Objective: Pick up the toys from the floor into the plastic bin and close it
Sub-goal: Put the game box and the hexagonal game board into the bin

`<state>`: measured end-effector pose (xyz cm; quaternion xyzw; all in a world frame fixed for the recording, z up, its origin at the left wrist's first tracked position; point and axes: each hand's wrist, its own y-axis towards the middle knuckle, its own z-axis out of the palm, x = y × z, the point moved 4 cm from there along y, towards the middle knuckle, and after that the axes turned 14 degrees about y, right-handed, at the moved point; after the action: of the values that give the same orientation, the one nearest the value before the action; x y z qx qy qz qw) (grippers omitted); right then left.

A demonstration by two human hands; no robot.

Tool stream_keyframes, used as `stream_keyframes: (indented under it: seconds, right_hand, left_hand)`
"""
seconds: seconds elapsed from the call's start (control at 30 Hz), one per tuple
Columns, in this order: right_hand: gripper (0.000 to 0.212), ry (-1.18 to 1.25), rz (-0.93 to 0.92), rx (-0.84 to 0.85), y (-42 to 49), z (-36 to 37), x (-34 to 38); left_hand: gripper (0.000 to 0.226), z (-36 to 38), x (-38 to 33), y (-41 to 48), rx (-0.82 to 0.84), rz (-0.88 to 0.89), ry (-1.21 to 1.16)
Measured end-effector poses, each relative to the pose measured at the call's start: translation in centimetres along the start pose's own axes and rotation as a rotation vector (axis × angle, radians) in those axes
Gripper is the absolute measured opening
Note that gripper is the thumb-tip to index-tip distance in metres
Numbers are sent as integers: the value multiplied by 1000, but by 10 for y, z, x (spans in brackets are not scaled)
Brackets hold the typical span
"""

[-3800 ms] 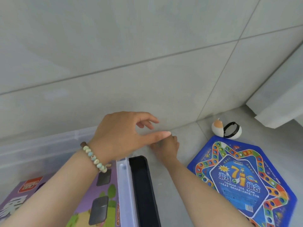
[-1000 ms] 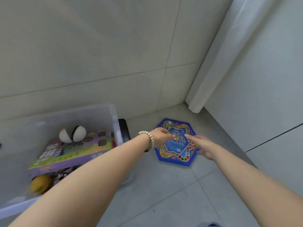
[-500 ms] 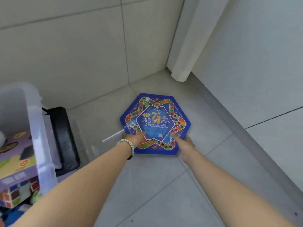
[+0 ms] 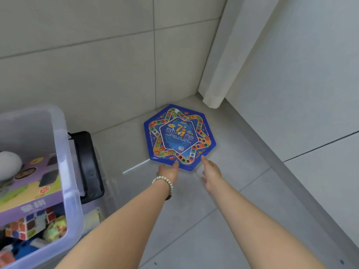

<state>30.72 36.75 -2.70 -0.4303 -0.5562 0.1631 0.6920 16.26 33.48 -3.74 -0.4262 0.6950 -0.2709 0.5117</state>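
Blue six-sided game board [image 4: 179, 137] lies on the floor [image 4: 194, 226]; left hand [image 4: 168, 172] meets its edge, grip hidden, right hand [image 4: 211, 171] reaches open, and next both must lift it into the clear plastic bin [image 4: 74, 208].

Probably a home: tiled floor [image 4: 194, 233], curtain [image 4: 223, 55], plastic bin [image 4: 65, 152] of toys [image 4: 29, 227]

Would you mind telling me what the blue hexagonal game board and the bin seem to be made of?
Game board: likely plastic, or perhaps glossy printed card. Its blue face has a sheen and its rim looks raised.
Bin: translucent plastic, lightly frosted. Its walls look cloudy yet let light through, and its rim is smoothly rounded.
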Motion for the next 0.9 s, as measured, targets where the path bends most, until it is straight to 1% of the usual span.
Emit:
stream_keyframes:
  seconds: [0.07,0.17,0.23,0.3,0.33,0.4,0.47,0.5,0.53,0.57,0.6,0.67,0.73,0.77,0.8,0.87,0.9]
  right_hand:
    - [70,-78,-57,12,11,-10,6]
    - [88,-204,-111,41,33,-17,17]
    - [98,-275,-150,46,54,-16,25]
    - [105,-299,-170,25,75,-12,32]
    - [107,-315,-187,16,86,-9,36]
    - [113,-354,-205,24,106,-3,42]
    - [124,-424,-215,23,119,3,45]
    - [129,-456,-232,15,123,4,45]
    - [128,-485,-266,1,129,4,43]
    - [120,-502,-297,-20,130,4,42]
    - [107,-499,-319,-41,130,4,42]
    - [88,-435,-298,-44,130,2,40]
    - [82,-300,-237,2,120,-2,42]
    - [80,-216,-206,19,113,-7,44]
    - [74,-145,-189,32,99,-9,48]
    - [56,-65,-168,34,80,-22,54]
    - [55,-35,-149,46,64,-23,61]
  left_hand:
    - [83,-22,0,8,-89,0,40]
    - [96,-54,-8,25,-177,16,71]
    - [105,-67,-15,39,-230,34,61]
    - [112,-71,-20,55,-268,13,71]
    - [113,-71,-22,64,-283,10,95]
    - [109,-68,-30,80,-300,33,238]
    - [103,-61,-37,95,-275,90,413]
    - [103,-57,-38,101,-265,104,446]
    - [103,-52,-40,105,-264,107,446]
    - [102,-48,-40,106,-280,110,426]
    - [99,-45,-37,108,-304,112,393]
    - [83,-43,-33,105,-336,135,257]
    - [62,-44,-33,92,-275,172,-5]
    - [55,-45,-35,79,-227,175,-117]
    - [52,-51,-41,62,-185,191,-182]
    - [51,-54,-50,36,-145,211,-189]
    - [51,-62,-56,20,-139,212,-173]
